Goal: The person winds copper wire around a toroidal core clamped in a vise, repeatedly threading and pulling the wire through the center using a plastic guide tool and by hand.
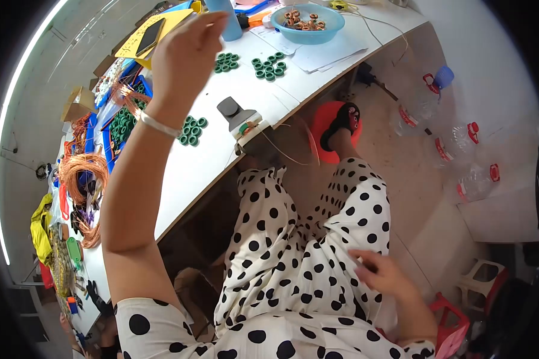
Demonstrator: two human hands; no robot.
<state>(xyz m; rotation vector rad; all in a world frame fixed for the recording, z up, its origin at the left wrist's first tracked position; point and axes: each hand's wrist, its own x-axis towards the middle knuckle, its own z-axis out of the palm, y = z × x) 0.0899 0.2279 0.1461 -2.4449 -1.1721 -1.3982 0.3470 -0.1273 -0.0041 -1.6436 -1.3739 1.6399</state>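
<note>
My left hand [188, 57] is raised above the table, its fingers bent together. Whatever they may hold is hidden. My right hand [386, 274] hangs over my right thigh, loosely curved with a gap between thumb and forefinger, and I see nothing clear in it. At the table edge sits a small clamp-like fixture [253, 136] with a green ring core [245, 127] in it, partly wound with copper. A thin copper wire [284, 154] loops from the fixture over the edge. Green rings [191, 131] lie in a group left of the fixture, near my left forearm.
More green rings [270, 67] lie farther back. A blue bowl [308, 36] contains copper-wound rings. Copper wire coils [82, 176] and a blue tray of rings [123, 125] are at left. Plastic bottles [476, 182] and a red stool [449, 326] stand on the floor at right.
</note>
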